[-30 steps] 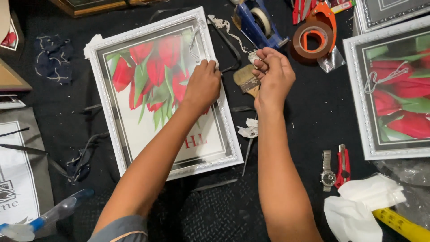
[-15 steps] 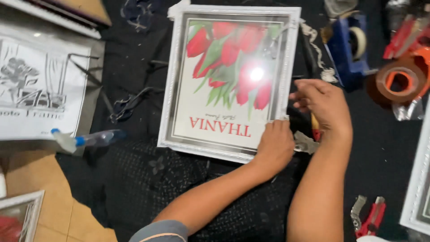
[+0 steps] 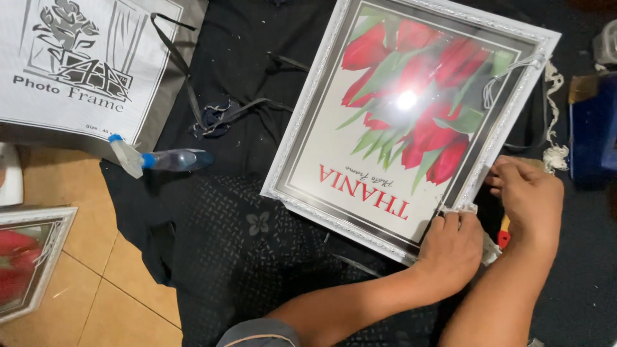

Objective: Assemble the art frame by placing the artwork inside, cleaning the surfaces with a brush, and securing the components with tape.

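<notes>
Presently, one white picture frame [image 3: 411, 122], rectangular, its moulding beaded and ornate, lying tilted on a black cloth [image 3: 244, 257] with glass uppermost; the glass is glossy and throws back a bright spot of light over a print of red tulips with green leaves. Left hand [image 3: 453, 254]: fingers curled down on the frame's near corner, pinching a small white scrap there. Right hand [image 3: 530, 199]: fingers bent against the frame's outer edge just beside that corner; whether it holds anything cannot be told. Step in hand, by appearance: working or wiping that corner. A next move would call for steady pressure without sliding the frame. Alongside: a clear spray bottle [image 3: 164, 159] with blue collar, lying flat; a grey printed bag [image 3: 83, 64] with black straps; tan floor tiles [image 3: 83, 283].
</notes>
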